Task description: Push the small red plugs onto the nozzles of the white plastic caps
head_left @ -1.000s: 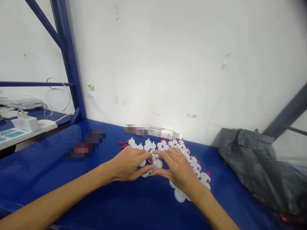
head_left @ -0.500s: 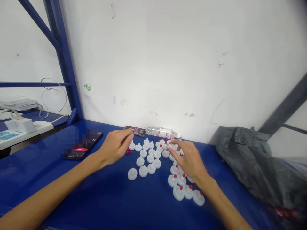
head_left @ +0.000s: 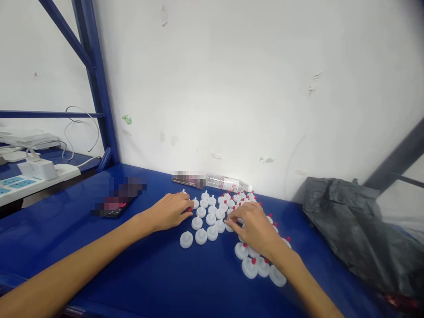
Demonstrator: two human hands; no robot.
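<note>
Several small white plastic caps (head_left: pixel 206 220) stand in rows on the blue table (head_left: pixel 159 274). Those at the right (head_left: pixel 250 266) carry red tips; those at the left have none. My left hand (head_left: pixel 170 210) rests on the table at the left edge of the rows, fingers curled over small red pieces (head_left: pixel 189 209), which are mostly hidden. My right hand (head_left: pixel 254 226) lies over the red-tipped caps, its fingertips pinched at a white cap (head_left: pixel 228 227) in the middle of the group.
A clear water bottle (head_left: pixel 227 183) lies along the white wall behind the caps, with a phone (head_left: pixel 185 179) beside it. Another phone (head_left: pixel 115 201) lies at the left. A crumpled black plastic bag (head_left: pixel 357 229) fills the right side. A power strip (head_left: pixel 36 174) sits on the left shelf.
Both hands first spread apart from the middle of the caps, then drew back in. My left hand now sits at the red pieces; my right has come down onto a white cap.
</note>
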